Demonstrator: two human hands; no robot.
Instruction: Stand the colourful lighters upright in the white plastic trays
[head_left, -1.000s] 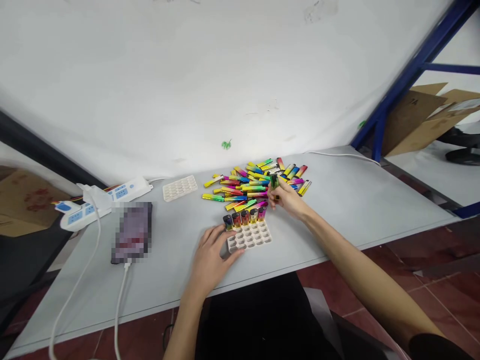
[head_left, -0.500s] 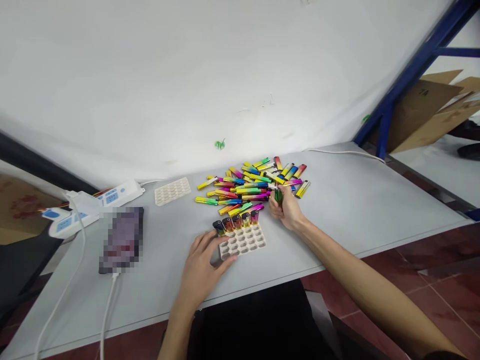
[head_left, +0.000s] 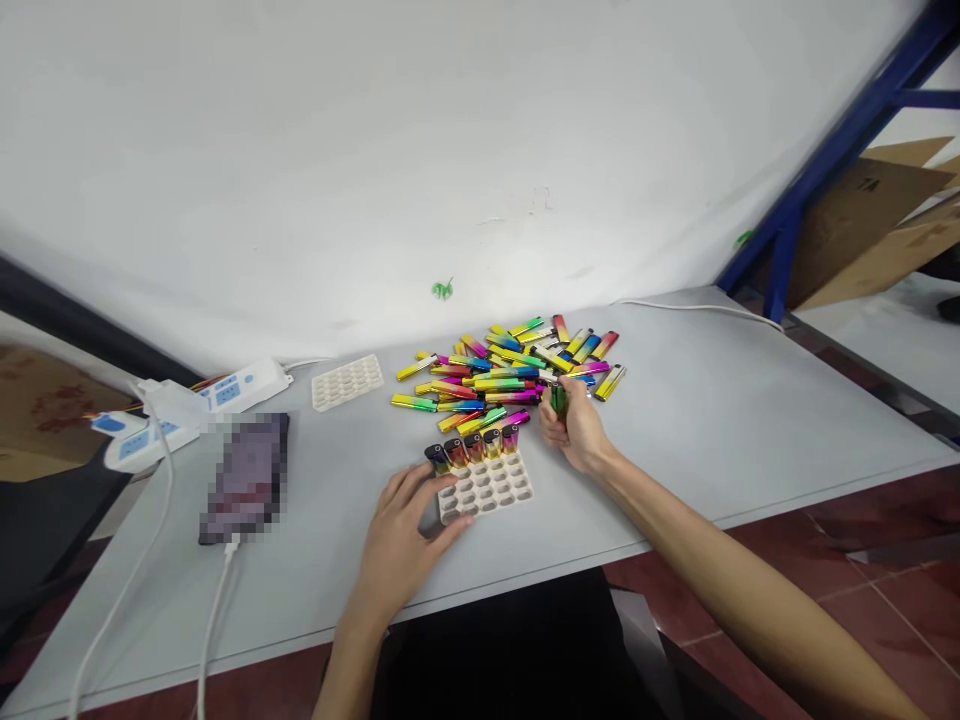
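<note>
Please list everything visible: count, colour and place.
Near tray: one, cream, front centre
Upright lighters: five, multicoloured, tray's back row
Loose lighters: many, multicoloured, behind tray
Held lighter: one, greenish, right hand
Far tray: one, cream, back left
Power strip: one, white, left
Pixelated device: one, purplish, left
Cables: several, white, both sides
Cardboard boxes: two-plus, brown, both sides
Frame: one, blue, right
Table: one, grey, centre
Wall: one, white, behind
Floor tiles: several, red, below
Left hand: one, touching tray
Right hand: one, holding lighter

A pale gray bench [head_left: 720,410] stands against a scuffed white wall [head_left: 360,150]; dark red floor tiles [head_left: 892,610] show below, and a blue frame [head_left: 836,152] slants upward at right.
</note>
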